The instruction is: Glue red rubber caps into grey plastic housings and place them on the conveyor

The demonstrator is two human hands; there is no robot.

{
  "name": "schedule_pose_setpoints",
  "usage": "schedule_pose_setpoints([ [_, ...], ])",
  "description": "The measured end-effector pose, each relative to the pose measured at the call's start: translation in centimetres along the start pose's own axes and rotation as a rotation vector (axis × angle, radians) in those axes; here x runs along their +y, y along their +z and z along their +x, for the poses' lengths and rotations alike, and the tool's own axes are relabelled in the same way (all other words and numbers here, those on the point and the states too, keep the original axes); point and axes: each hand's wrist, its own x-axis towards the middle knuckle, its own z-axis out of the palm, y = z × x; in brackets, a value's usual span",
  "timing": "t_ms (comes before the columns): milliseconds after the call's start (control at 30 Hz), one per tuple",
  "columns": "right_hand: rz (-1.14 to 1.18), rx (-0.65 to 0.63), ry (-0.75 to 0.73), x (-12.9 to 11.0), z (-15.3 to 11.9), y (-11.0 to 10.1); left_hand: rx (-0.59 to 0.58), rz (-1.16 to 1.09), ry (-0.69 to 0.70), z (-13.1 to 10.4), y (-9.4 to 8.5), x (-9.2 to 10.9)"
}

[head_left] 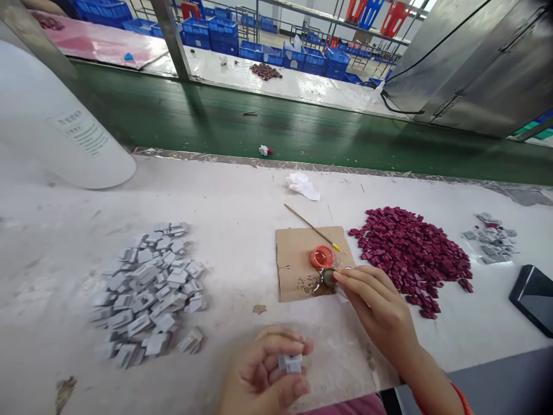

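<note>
My left hand (270, 372) is closed around a small light-grey plastic piece (290, 363), held between thumb and fingers above the table. My right hand (375, 305) reaches over a piece of brown cardboard (287, 245), its fingertips pinched at a small dark bottle cap (329, 277). A bit of maroon shows at those fingertips; the rest of that small piece is hidden. Beside the cap stands a red cap (322, 257) with liquid in it. Wet drops lie on the cardboard around both caps. A thin stick (309, 223) with a yellow part rests across the cardboard's upper edge.
A heap of grey pieces (151, 294) lies left, a maroon heap (410, 253) right, with a smaller grey pile (491, 237) and a phone (536, 300) beyond. Crumpled tissue (303, 185) lies behind the cardboard. A white container (56, 127) stands left; a green conveyor belt (207, 127) runs behind.
</note>
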Motion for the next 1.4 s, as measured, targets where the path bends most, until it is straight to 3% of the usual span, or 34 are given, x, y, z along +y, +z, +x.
schedule_pose_setpoints([
  [133, -0.002, -0.030, 0.005, 0.1, 0.2, -0.1, 0.060, 0.007, 0.060, 0.1, -0.1, 0.3],
  [233, 0.050, 0.021, 0.058, -0.6, -0.1, -0.6, 0.054, 0.220, 0.196, 0.3, -0.3, 0.2],
  [400, 0.284, 0.147, 0.330, -4.2, -2.5, -0.7, -0.024, 0.643, 0.480, 0.7, -0.4, -0.2],
  [600, 0.439, 0.096, 0.313, -7.5, -5.5, 0.9, -0.013, 0.732, 0.452, 0.9, -0.2, -0.2],
  [1067, 0.383, -0.083, 0.150, -7.8, -4.2, 1.1, 0.059, 0.701, 0.482, 1.2, 0.2, 0.5],
  [1267, 0.410, -0.122, 0.143, -7.9, -3.8, 1.1, -0.058, 0.830, 0.452, 0.9, -0.6, 0.4],
  [1333, 0.261, -0.080, 0.163, -6.9, -4.3, 0.3, -0.180, 0.861, 0.445, 1.1, -1.3, 1.8],
  [1400, 0.049, 0.059, 0.272, -5.1, -5.1, -0.8, -0.279, 0.874, 0.468, 2.5, -2.2, 4.4],
])
